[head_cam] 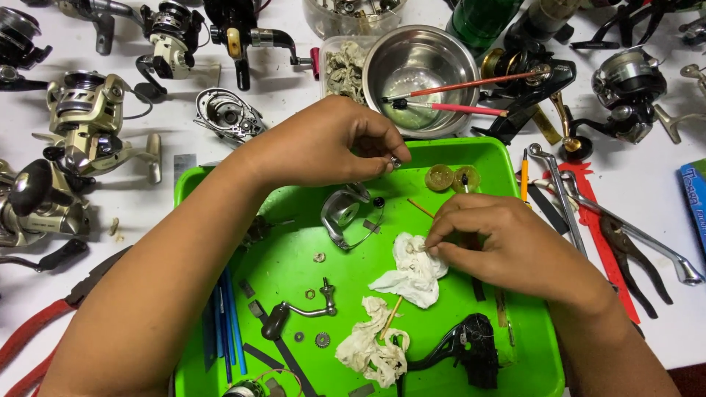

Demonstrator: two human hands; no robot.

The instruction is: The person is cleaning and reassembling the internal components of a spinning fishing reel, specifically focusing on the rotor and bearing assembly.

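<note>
Two hands over a green tray of reel parts.
Left hand pinches a tiny metal part, its shape and axis unreadable; right hand pinches the white tissue on the tray.

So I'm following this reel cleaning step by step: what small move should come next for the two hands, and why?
Probably bring the left hand down to the white tissue. It pinches a small metal part above the green tray, while the right hand already grips the tissue's edge, so the part seems ready for wiping.
</note>
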